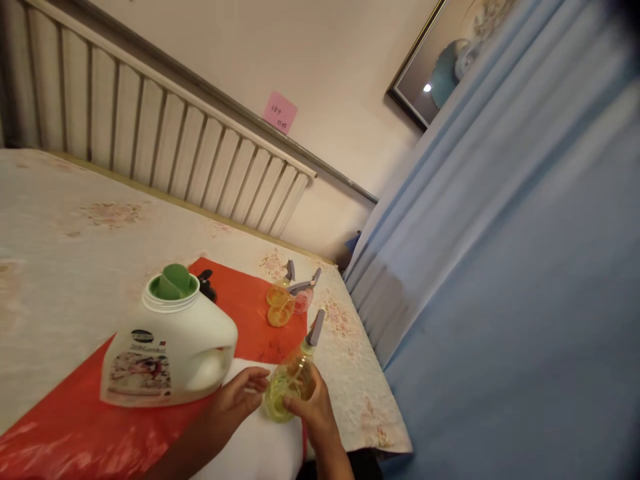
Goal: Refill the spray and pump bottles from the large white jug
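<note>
Right hand (311, 404) is gripping a small clear yellowish plastic spray bottle with grey trigger (295, 377) over the white cloth (260, 447) at the bed edge, left hand (240, 395) is touching its side with loosely curled fingers, white detergent jug with green cap (170, 347) is lying just left on the red sheet (250, 313).

My left hand (240, 395) reaching in from lower left, fingers (259, 381) loosely curled, palm turned inward, my right hand (310, 403) close beside it, fingers wrapped in a grip, both forearms bare
</note>
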`<state>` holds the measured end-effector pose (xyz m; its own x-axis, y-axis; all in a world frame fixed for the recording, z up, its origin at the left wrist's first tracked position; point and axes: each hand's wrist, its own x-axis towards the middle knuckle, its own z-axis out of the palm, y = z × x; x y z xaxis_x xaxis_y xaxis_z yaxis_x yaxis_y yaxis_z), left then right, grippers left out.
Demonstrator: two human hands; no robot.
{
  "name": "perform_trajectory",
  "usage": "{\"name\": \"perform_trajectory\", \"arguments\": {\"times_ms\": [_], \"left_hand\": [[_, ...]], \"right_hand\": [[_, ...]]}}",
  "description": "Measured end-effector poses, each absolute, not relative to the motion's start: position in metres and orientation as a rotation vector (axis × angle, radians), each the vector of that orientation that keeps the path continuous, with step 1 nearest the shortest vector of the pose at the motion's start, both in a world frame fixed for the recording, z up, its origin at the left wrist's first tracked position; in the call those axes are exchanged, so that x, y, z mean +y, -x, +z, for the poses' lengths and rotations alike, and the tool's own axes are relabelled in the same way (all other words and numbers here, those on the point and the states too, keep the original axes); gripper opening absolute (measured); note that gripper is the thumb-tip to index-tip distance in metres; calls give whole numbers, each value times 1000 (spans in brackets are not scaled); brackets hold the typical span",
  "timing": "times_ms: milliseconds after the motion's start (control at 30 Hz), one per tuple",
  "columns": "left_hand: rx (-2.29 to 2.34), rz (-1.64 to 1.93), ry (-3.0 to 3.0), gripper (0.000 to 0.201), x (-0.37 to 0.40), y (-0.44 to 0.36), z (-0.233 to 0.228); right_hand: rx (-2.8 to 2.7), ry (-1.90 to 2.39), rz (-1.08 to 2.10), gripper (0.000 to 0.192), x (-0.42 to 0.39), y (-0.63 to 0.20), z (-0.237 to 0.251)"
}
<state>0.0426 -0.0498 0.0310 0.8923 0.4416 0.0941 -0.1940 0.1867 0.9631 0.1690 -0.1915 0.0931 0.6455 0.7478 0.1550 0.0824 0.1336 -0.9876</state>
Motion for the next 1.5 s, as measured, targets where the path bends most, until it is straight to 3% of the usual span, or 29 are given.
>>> {"name": "perform_trajectory", "arguments": {"times_ms": [167, 467, 767, 967, 1200, 1500], "left_hand": [[176, 580, -1479, 44, -64, -36, 88], [29, 325, -1353, 34, -97, -19, 140], [169, 514, -1316, 21, -128, -27, 151], [367, 732, -1484, 8, -144, -31, 155], [251, 598, -1489, 24, -138, -24, 150], [377, 760, -1409, 14, -145, -40, 144]], "right_hand": [[-848, 1388, 744, 69, -208, -140, 98], [-893, 1328, 851, 77, -239, -116, 95], [-923, 1264, 826, 64, -251, -110, 108], [-911, 1331, 766, 67, -255, -109, 112], [-900, 1289, 732, 68, -256, -112, 106], [-907, 1332, 713, 68, -255, -110, 105]]}}
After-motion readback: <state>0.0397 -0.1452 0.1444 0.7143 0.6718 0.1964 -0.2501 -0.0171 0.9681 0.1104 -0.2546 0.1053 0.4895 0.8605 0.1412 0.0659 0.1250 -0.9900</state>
